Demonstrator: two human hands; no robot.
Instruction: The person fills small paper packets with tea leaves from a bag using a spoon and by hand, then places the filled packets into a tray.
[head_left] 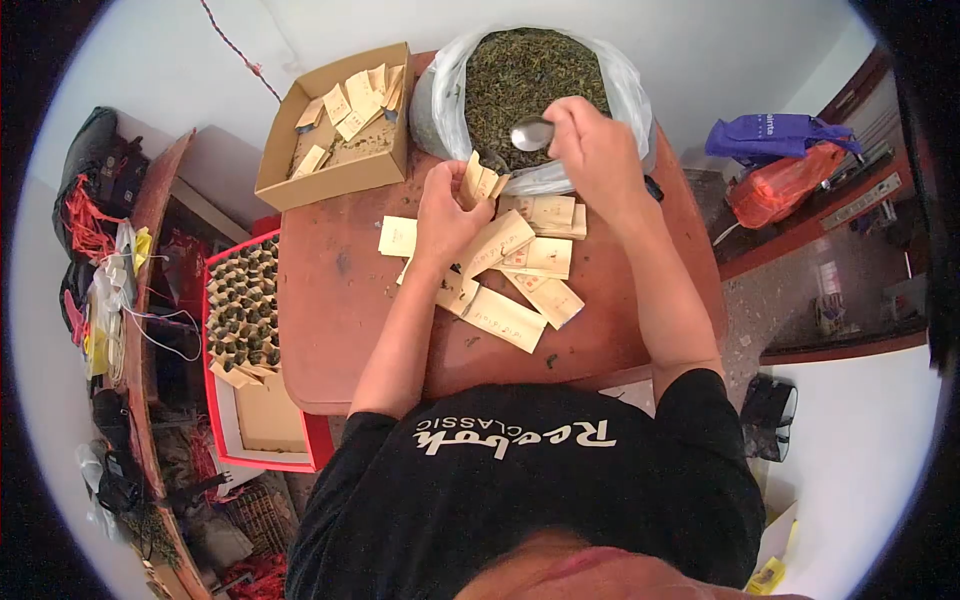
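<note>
My left hand [451,214] is closed around a small paper packet [481,184], its mouth turned up near the front of the bag. In my right hand [597,153] is a metal spoon [531,134], its bowl pointing left over the dried leaves. Those loose dark green leaves [535,80] fill a large clear plastic bag [440,92] at the table's far side. Below both hands, several flat cream paper packets [508,318] with printing lie spread and overlapping. How much is inside the held packet is hidden.
A cardboard box [335,190] with several packets stands at the back left of the brown table [340,330]. Left of the table, a red-edged box [262,455] holds rows of filled packets. Shelves [150,300] stand farther left; blue and red bags [780,135] sit at right.
</note>
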